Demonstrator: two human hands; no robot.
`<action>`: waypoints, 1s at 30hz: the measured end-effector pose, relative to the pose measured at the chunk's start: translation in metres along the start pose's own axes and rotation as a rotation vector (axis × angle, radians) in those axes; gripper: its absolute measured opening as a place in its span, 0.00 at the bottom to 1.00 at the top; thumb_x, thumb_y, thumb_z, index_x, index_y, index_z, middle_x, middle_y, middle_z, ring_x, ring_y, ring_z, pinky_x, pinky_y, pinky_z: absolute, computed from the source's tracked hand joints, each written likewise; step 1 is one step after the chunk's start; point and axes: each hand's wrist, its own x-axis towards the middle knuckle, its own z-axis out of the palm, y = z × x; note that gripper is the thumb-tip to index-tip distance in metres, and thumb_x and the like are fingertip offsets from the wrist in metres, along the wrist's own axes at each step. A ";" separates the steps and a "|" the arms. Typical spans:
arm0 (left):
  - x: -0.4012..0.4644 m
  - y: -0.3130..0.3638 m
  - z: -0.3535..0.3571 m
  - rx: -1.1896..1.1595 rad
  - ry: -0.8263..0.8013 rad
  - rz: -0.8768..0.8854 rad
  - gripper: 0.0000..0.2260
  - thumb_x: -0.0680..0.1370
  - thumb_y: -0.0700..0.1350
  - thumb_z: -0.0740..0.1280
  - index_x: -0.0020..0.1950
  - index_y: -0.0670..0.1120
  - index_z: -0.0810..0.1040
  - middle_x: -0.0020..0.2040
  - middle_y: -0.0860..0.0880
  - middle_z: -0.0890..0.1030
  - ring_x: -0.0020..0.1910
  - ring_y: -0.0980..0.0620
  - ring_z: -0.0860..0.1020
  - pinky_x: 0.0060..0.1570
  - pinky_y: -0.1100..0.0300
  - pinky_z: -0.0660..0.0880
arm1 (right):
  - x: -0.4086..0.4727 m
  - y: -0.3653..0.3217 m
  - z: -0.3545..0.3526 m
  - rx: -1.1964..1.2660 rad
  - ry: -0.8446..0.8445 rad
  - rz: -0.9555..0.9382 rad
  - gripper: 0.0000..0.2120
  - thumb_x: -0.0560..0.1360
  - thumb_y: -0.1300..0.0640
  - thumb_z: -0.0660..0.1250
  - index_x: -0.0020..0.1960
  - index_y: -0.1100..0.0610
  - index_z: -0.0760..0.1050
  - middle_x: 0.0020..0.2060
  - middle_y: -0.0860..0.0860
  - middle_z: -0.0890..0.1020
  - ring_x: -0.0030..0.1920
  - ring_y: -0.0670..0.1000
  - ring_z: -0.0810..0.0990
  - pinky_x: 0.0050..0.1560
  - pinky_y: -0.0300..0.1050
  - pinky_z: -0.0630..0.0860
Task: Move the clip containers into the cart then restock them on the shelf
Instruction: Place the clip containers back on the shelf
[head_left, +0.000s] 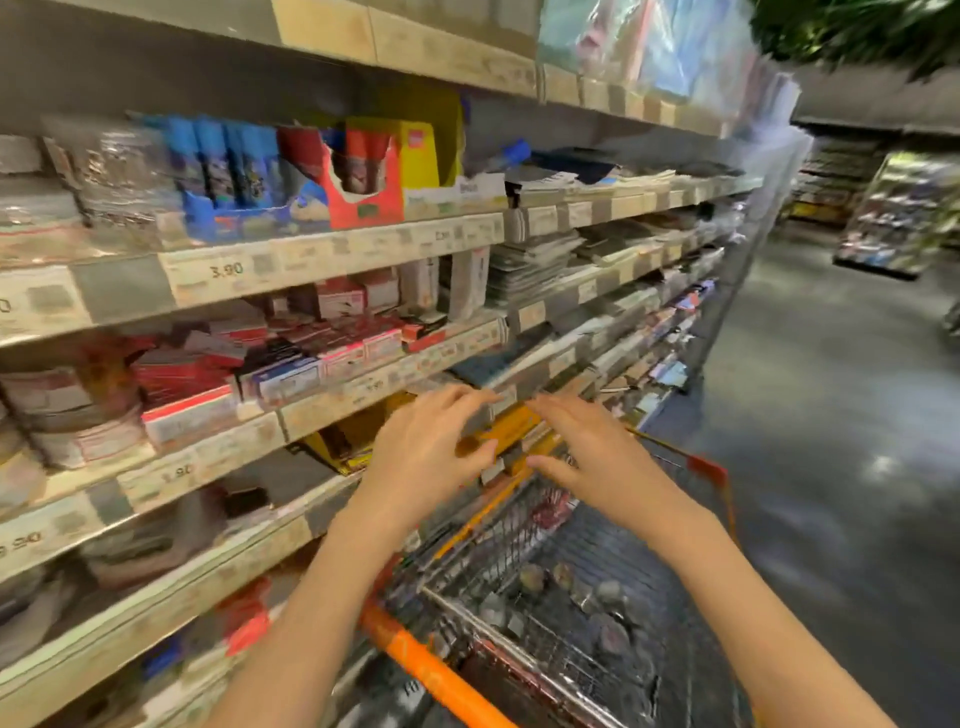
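Here the left hand (423, 449) and the right hand (587, 449) reach side by side toward the shelf (332, 400), fingers straight and spread, gripping nothing. Between and just beyond them sits an orange box (506, 431), too blurred to identify. Below the forearms, small round clip containers (571, 590) lie on the wire floor of the cart (457, 613).
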 end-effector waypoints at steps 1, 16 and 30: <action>0.007 0.002 0.011 0.002 -0.020 0.011 0.21 0.76 0.54 0.64 0.69 0.55 0.68 0.65 0.54 0.72 0.64 0.51 0.70 0.57 0.54 0.72 | -0.003 0.010 0.004 -0.011 -0.014 0.026 0.30 0.77 0.47 0.63 0.74 0.55 0.59 0.73 0.51 0.63 0.73 0.51 0.59 0.73 0.50 0.55; 0.132 0.005 0.180 -0.186 -0.336 0.216 0.21 0.78 0.54 0.62 0.71 0.56 0.66 0.68 0.55 0.69 0.66 0.52 0.68 0.59 0.57 0.69 | 0.015 0.152 0.094 0.005 -0.160 0.439 0.31 0.77 0.46 0.62 0.76 0.52 0.55 0.74 0.50 0.61 0.73 0.49 0.58 0.74 0.50 0.51; 0.160 0.007 0.312 -0.186 -0.623 0.335 0.23 0.78 0.56 0.62 0.72 0.57 0.64 0.68 0.57 0.68 0.56 0.54 0.74 0.35 0.67 0.63 | -0.027 0.217 0.205 0.203 -0.271 0.754 0.30 0.78 0.48 0.62 0.76 0.53 0.55 0.74 0.49 0.61 0.73 0.50 0.58 0.74 0.52 0.50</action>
